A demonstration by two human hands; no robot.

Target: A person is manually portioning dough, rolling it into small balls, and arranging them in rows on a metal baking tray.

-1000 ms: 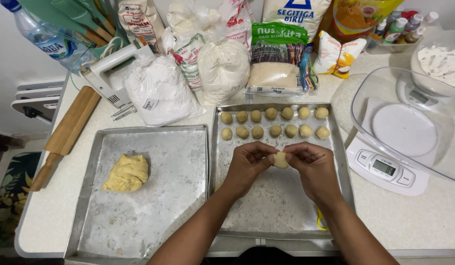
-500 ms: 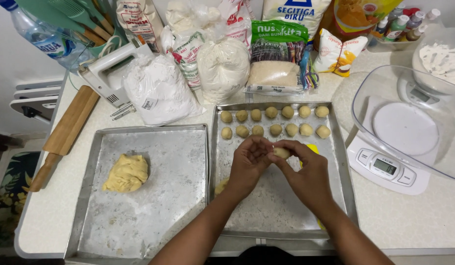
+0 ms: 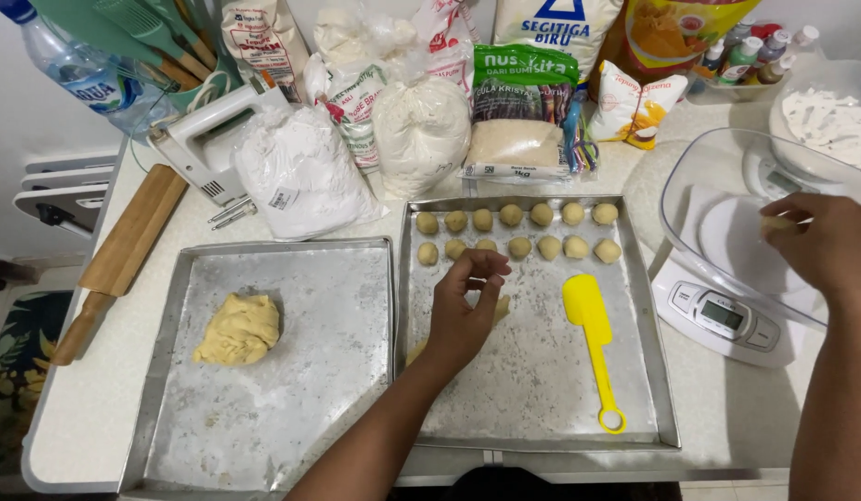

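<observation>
My left hand (image 3: 460, 314) hovers low over the right metal tray (image 3: 532, 408), fingers curled and apart, nothing seen in them. Bits of dough (image 3: 501, 308) lie just beneath it. Two rows of small dough balls (image 3: 518, 232) fill the tray's far end. A yellow spatula (image 3: 589, 320) lies on the tray to the right of that hand. My right hand (image 3: 818, 243) is over the clear bowl (image 3: 704, 199) on the white kitchen scale (image 3: 725, 318), pinching a small dough piece (image 3: 776, 223). A lump of yellow dough (image 3: 237, 327) rests on the left tray (image 3: 310, 390).
A wooden rolling pin (image 3: 124, 255) and a white hand mixer (image 3: 203, 148) lie at the left. Bags of flour (image 3: 300, 172) and sugar (image 3: 518, 116), a water bottle (image 3: 68, 60) and small bottles line the back. A bowl of flour (image 3: 834, 116) stands at the far right.
Both hands were together over the right tray working a dough piece. My right hand has swung right to the bowl on the scale with the piece; the yellow spatula is uncovered.
</observation>
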